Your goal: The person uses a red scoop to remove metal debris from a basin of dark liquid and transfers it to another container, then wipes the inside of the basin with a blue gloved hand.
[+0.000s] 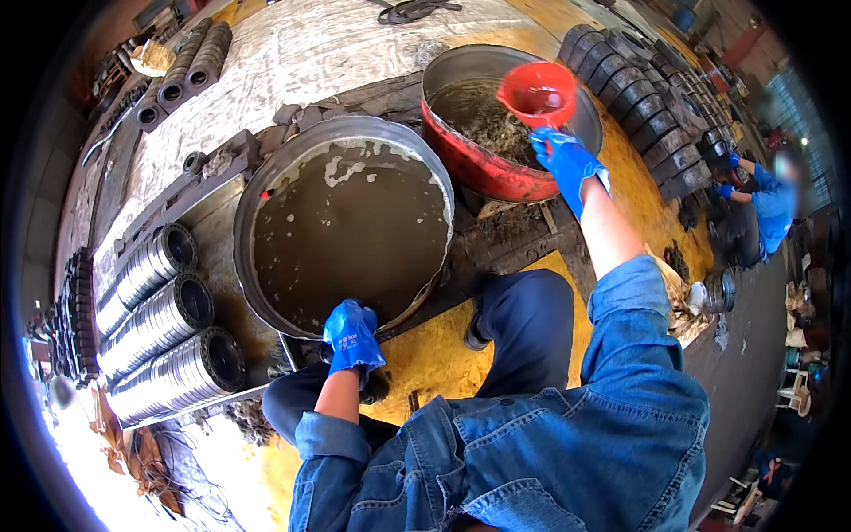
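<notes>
In my right hand (563,160), gloved in blue, is the handle of a red plastic dipper (537,92). The dipper hangs over the far right tub (470,158), red outside and grey inside, and a little liquid shows in its bowl. Beneath it, the murky liquid (470,111) in that tub looks ruffled. A wide grey metal tub (245,235) stands closer on the left, full of brown liquid with pale foam patches and a small red bit at its left edge. Closed over its near rim is my left hand (354,335), also blue-gloved; its fingertips are partly hidden.
Stacked ribbed metal cylinders (168,355) lie left of the grey tub. Rows of dark rings (634,102) stand beyond the red tub. A co-worker (767,208) in blue crouches at the far right. A pale sheet (328,44) covers the floor behind the tubs.
</notes>
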Demonstrator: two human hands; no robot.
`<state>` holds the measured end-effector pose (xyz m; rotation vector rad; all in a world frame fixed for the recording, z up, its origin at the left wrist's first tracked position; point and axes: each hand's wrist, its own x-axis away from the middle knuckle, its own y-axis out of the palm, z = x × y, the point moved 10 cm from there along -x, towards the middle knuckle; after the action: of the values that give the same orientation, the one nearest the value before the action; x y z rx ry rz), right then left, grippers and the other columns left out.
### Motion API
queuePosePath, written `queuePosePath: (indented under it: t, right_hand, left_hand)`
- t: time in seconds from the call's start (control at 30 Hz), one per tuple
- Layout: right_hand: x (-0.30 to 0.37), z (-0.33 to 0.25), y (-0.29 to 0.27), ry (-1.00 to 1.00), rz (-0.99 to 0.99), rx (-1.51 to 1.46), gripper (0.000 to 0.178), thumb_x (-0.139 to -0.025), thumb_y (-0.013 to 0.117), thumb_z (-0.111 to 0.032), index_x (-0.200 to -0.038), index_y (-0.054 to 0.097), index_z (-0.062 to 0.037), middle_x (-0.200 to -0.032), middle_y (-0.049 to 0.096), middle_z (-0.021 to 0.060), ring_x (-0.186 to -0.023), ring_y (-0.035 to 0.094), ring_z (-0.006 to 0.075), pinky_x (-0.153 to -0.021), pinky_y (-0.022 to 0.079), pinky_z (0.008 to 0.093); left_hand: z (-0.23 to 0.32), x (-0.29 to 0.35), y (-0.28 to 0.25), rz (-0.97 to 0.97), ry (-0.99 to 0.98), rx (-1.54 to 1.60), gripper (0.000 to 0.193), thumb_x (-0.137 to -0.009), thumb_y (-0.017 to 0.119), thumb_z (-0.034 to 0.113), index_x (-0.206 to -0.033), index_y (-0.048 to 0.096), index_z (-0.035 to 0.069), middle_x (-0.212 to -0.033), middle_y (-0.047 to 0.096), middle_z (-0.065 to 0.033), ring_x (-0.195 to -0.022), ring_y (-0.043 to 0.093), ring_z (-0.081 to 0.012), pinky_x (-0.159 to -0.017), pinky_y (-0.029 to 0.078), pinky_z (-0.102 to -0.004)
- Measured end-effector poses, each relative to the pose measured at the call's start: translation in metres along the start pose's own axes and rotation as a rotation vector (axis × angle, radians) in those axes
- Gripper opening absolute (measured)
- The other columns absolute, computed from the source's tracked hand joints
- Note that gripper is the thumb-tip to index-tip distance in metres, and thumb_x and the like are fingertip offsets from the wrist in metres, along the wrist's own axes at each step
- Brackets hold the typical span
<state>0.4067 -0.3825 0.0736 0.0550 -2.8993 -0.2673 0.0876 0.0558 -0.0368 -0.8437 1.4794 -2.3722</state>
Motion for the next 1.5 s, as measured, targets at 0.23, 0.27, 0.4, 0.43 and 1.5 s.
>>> queuePosePath:
  t: [0.23,0.27,0.4,0.43,1.5]
  right_hand:
    - [0.141,-0.038,0.185,-0.366,-0.464,0.564,0.028,-0.101,0.051,-0.017,-0.123,0.064,-0.0059,-0.118,0.067,0.0100,-0.109,0.063,0.0179,-0.094,0.051,0.0304]
    - [0.137,-0.003,0.196,-0.154,-0.546,0.432,0.034,-0.103,0.050,-0.026,-0.127,0.063,-0.0070,-0.122,0.065,0.0124,-0.111,0.061,0.0185,-0.099,0.049,0.0317]
    - [0.161,0.051,0.233,-0.095,-0.527,0.491,0.026,-0.095,0.061,-0.027,-0.110,0.065,-0.0058,-0.091,0.067,0.0122,-0.087,0.066,0.0156,-0.072,0.051,0.0334]
    - [0.163,0.065,0.233,-0.256,-0.445,0.550,0.024,-0.095,0.061,-0.027,-0.107,0.065,-0.0070,-0.084,0.065,0.0112,-0.081,0.066,0.0153,-0.067,0.049,0.0333]
    - [-0.128,0.112,0.164,-0.065,-0.096,1.173,0.032,-0.091,0.062,-0.020,-0.121,0.071,-0.0136,-0.125,0.069,0.0099,-0.113,0.067,0.0324,-0.088,0.055,0.0473]
  left_hand:
    - [-0.004,0.002,-0.004,0.051,0.082,0.004,0.024,-0.081,0.063,0.023,-0.089,0.074,0.003,-0.090,0.071,-0.0225,-0.089,0.069,-0.0417,-0.076,0.054,-0.0482]
    - [0.001,0.001,0.000,0.049,0.122,-0.026,0.024,-0.081,0.064,0.024,-0.089,0.074,0.003,-0.089,0.071,-0.0223,-0.088,0.069,-0.0416,-0.076,0.054,-0.0483]
    - [-0.024,-0.021,0.035,-0.185,-0.012,-0.055,0.028,-0.081,0.062,0.026,-0.097,0.077,0.009,-0.097,0.072,-0.0200,-0.095,0.070,-0.0386,-0.084,0.055,-0.0443]
    - [-0.022,-0.020,0.037,-0.187,-0.003,-0.048,0.029,-0.081,0.062,0.027,-0.097,0.077,0.009,-0.098,0.072,-0.0200,-0.095,0.069,-0.0393,-0.084,0.055,-0.0448]
    - [-0.040,-0.016,0.046,-0.274,0.064,0.140,0.039,-0.088,0.062,0.025,-0.115,0.070,-0.002,-0.105,0.073,-0.0199,-0.096,0.070,-0.0282,-0.089,0.052,-0.0352]
